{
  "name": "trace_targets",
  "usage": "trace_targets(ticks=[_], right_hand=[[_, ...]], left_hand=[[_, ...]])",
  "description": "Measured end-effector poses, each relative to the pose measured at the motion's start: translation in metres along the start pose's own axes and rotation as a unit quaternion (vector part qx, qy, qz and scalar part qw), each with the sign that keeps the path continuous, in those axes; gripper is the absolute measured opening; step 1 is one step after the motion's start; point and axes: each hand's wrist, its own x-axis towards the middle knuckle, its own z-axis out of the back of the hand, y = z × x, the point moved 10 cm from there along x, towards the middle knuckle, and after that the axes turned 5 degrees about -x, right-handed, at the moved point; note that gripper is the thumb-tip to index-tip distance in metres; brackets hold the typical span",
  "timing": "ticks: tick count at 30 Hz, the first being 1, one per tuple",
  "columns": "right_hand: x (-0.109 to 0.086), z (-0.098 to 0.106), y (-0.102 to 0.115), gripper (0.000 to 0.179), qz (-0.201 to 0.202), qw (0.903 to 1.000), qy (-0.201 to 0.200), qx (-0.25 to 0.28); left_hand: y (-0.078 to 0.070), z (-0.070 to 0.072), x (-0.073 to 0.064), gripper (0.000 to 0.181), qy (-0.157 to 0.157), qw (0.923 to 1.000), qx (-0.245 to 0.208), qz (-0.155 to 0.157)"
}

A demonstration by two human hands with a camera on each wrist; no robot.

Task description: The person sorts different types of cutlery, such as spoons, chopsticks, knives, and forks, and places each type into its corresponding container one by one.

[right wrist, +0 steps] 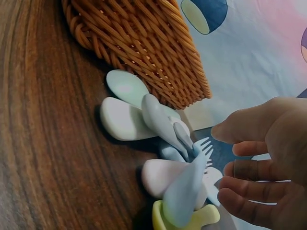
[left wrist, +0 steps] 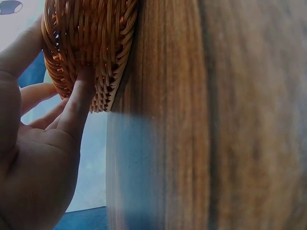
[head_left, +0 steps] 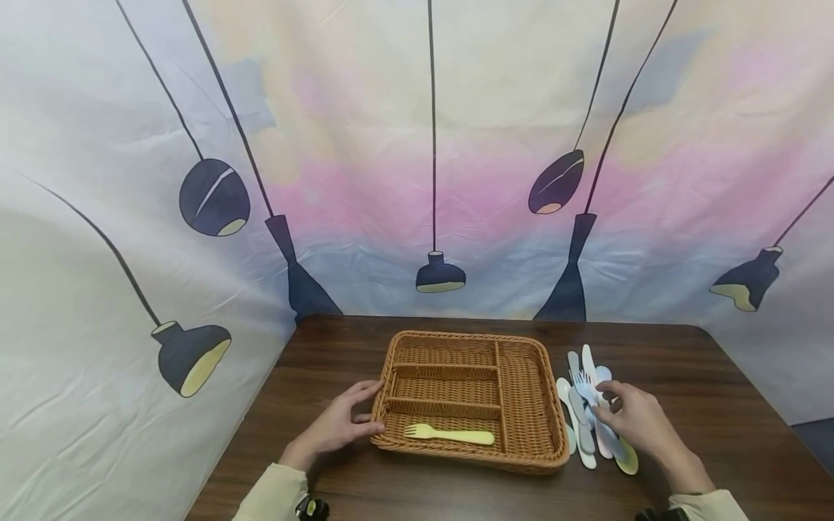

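My left hand (head_left: 335, 422) rests against the left side of a brown wicker cutlery basket (head_left: 449, 457), fingers near the rim and thumb at the front corner. In the left wrist view, the thumb presses on the woven outer wall (left wrist: 103, 43). A yellow fork (head_left: 449, 435) lies in the basket's front left compartment. My right hand (head_left: 641, 420) hovers over a pile of pastel cutlery right of the basket, thumb and fingers apart. Nearest to its fingertips is a light blue fork (right wrist: 184, 191) on top of the pile. The right wrist view shows a gap between them.
In the pile are a yellow spoon (head_left: 628, 459), a white spoon (head_left: 564, 391) and several other pale pieces, close beside the basket's right wall. The dark wooden table (head_left: 352, 340) ends at a curtain (head_left: 495, 289) printed with lamps.
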Motion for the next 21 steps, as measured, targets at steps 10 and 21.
trace_targets(ticks=[10, 21], right_hand=[[0.0018, -0.0059, 0.0018, 0.037, 0.008, 0.9999, -0.003, -0.013], [0.0022, -0.0080, 0.0035, 0.037, 0.012, 0.9995, -0.019, -0.024]], left_hand=[[-0.0039, -0.0008, -0.0003, 0.081, 0.003, 0.9999, -0.012, -0.006], [-0.0004, -0.0016, -0.0002, 0.079, -0.001, 1.0000, -0.005, -0.006]])
